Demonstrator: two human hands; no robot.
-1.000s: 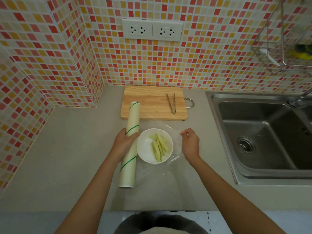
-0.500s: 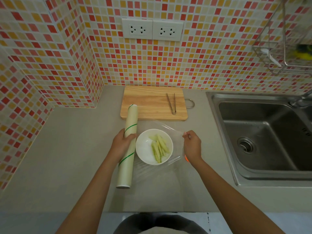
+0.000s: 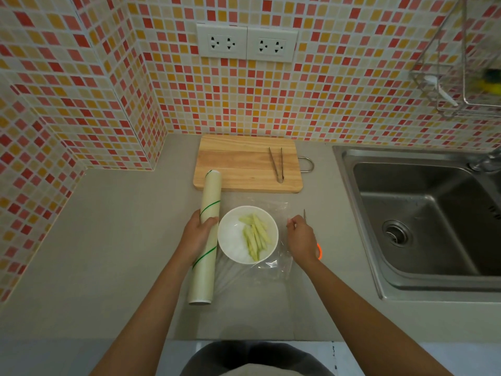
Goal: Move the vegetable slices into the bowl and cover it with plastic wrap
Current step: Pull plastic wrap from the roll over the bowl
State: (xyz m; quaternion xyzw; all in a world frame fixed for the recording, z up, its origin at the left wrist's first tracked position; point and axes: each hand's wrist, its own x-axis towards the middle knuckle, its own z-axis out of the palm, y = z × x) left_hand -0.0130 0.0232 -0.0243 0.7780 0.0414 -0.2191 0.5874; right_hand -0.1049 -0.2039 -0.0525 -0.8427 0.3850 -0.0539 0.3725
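Observation:
A white bowl holding pale green vegetable slices sits on the grey counter below the cutting board. A sheet of clear plastic wrap stretches over the bowl from a long white roll with green stripes, which lies to the bowl's left. My left hand grips the roll at its middle. To the right of the bowl, my right hand pinches the free edge of the sheet with curled fingers.
A wooden cutting board with metal tongs lies behind the bowl. A thin tool with an orange handle shows partly beside my right hand. The steel sink is to the right, with a wire rack above it.
The roll has slid toward me and a little left under my left hand. My right hand shifted slightly, and the orange-handled tool now shows beside it.

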